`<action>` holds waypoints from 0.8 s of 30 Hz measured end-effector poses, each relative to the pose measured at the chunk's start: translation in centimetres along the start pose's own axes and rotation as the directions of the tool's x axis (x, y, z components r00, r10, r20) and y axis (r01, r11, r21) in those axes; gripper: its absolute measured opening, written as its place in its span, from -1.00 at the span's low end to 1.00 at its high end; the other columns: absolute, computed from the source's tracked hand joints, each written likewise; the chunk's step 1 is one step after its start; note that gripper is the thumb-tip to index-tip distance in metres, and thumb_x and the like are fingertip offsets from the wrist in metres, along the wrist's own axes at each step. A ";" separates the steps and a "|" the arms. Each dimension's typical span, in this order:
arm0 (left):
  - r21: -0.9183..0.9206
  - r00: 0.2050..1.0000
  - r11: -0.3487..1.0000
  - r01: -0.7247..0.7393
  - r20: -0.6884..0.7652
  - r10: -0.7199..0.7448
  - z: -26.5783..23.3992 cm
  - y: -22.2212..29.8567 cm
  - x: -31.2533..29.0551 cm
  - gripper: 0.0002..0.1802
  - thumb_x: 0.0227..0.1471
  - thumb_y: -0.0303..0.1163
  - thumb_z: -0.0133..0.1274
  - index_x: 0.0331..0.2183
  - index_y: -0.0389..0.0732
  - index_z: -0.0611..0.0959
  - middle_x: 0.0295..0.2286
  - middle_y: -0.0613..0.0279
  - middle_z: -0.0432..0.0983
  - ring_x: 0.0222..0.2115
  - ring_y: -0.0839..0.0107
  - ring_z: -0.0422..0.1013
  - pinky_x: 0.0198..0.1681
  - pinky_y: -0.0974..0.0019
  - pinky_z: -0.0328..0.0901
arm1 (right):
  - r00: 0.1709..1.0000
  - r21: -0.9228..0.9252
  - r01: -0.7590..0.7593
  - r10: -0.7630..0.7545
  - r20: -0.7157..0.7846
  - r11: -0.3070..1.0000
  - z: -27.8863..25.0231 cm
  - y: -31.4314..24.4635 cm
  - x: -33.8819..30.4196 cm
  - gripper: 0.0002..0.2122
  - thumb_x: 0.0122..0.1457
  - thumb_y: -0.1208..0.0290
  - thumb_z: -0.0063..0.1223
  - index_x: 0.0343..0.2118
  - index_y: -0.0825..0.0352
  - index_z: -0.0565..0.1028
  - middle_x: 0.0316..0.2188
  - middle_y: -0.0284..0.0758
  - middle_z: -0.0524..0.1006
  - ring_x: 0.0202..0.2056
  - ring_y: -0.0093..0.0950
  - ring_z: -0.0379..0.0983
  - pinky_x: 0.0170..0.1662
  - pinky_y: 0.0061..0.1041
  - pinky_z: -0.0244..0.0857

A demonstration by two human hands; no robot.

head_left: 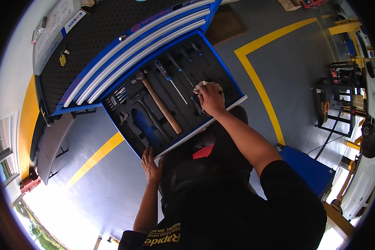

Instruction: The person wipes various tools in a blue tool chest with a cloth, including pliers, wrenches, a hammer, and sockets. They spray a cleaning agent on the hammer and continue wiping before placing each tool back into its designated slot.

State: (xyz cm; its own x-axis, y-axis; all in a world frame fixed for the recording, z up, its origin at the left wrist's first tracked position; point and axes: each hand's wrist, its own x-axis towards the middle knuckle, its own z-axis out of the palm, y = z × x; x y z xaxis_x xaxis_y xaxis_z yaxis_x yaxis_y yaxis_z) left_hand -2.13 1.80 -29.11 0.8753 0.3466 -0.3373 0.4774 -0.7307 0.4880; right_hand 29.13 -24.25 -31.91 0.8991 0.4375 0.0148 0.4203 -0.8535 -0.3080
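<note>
A blue tool drawer point(126, 141) is pulled out in front of me, its black foam liner holding tools in cut-outs. My right hand point(212, 99) is closed on a crumpled whitish rag point(202, 84), over the right part of the liner. Beside it, a small blue-and-black tool point(197, 104) is partly covered by the hand. Several screwdrivers point(164, 71) lie toward the back right. Left of them rest a wooden-handled hammer point(161, 105), a black-handled hammer point(153, 114) and a blue cut-out point(142, 125). My left hand point(152, 166), fingers stretched out, touches the drawer's front left corner.
Behind rises the blue cabinet with shut silver-edged drawers point(143, 48); on its black perforated top point(104, 25) lie a yellow-tagged key point(63, 59) and a long box point(56, 33). A grey bench point(54, 139) stands left, a blue box point(308, 170) and black metal frame point(335, 102) right.
</note>
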 end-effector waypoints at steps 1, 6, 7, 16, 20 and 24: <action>-0.020 1.000 1.000 -0.021 0.004 0.021 -0.2 0.0 0.0 -0.21 0.01 -0.35 0.25 0.27 -0.07 0.37 0.32 0.14 0.15 0.34 0.02 0.04 0.37 -0.08 -0.02 | 0.990 -0.010 -0.140 0.140 -0.024 0.990 0.1 0.2 -0.3 -0.73 0.19 0.33 0.17 -0.11 0.32 0.45 -0.14 -0.15 0.46 0.01 -0.12 0.44 -0.04 -0.19 0.47; 0.025 0.999 0.999 -0.020 -0.049 0.021 -1.1 0.1 -1.5 -0.35 -0.06 -0.41 0.30 0.12 -0.09 0.53 0.21 0.12 0.30 0.25 0.01 0.17 0.35 -0.04 0.05 | 0.927 0.010 -0.374 0.375 -0.026 0.927 1.3 -0.9 -0.1 -0.68 0.24 0.36 0.10 -0.02 0.38 0.37 -0.03 -0.05 0.41 0.07 -0.03 0.36 0.12 -0.07 0.32; 0.053 0.998 0.999 -0.006 -0.058 0.009 -1.1 0.1 -1.8 -0.39 -0.08 -0.42 0.32 0.07 -0.10 0.57 0.17 0.11 0.34 0.22 0.01 0.21 0.34 -0.02 0.07 | 0.917 0.024 -0.394 0.395 -0.050 0.919 1.5 -1.0 -0.2 -0.68 0.25 0.37 0.10 -0.01 0.38 0.36 -0.01 -0.04 0.40 0.09 -0.02 0.35 0.15 -0.07 0.28; 0.088 0.998 0.995 0.050 -0.052 -0.045 -1.0 0.4 -0.8 -0.47 -0.15 -0.39 0.39 -0.05 -0.12 0.63 0.03 0.13 0.43 0.13 0.02 0.28 0.24 -0.05 0.16 | 0.638 0.670 -0.742 0.283 0.716 -0.020 0.1 -4.3 2.8 -0.59 0.28 0.39 0.11 0.17 0.34 0.45 0.13 -0.15 0.48 0.04 -0.27 0.50 0.10 -0.27 0.39; 0.064 0.997 0.998 0.011 -0.071 -0.006 -1.5 1.0 -0.9 -0.44 -0.19 -0.40 0.40 -0.06 -0.12 0.62 0.03 0.12 0.41 0.11 0.01 0.28 0.22 -0.07 0.17 | 0.925 0.565 -0.348 0.371 0.078 0.748 -2.7 -3.3 12.1 -0.72 0.26 0.49 0.06 0.03 0.28 0.53 0.06 -0.17 0.51 0.11 -0.14 0.44 0.15 -0.26 0.35; 0.060 0.992 0.998 0.017 -0.122 -0.009 -1.5 1.5 -1.3 -0.44 -0.19 -0.43 0.41 -0.07 -0.14 0.61 0.00 0.09 0.42 0.08 0.00 0.30 0.20 -0.06 0.19 | 0.976 0.041 -0.194 0.197 -0.093 0.980 -4.3 -0.8 17.7 -0.69 0.17 0.49 0.08 0.00 0.30 0.49 0.05 -0.14 0.46 0.05 -0.07 0.44 0.11 -0.18 0.38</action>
State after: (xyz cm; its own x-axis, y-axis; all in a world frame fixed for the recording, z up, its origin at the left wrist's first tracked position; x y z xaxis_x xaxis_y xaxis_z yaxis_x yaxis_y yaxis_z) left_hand -2.39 1.12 -26.72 0.8737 0.4224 -0.2411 0.4864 -0.7589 0.4330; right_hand 45.27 -17.04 -27.31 0.9716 0.2328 0.0421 0.2328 -0.9098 -0.3436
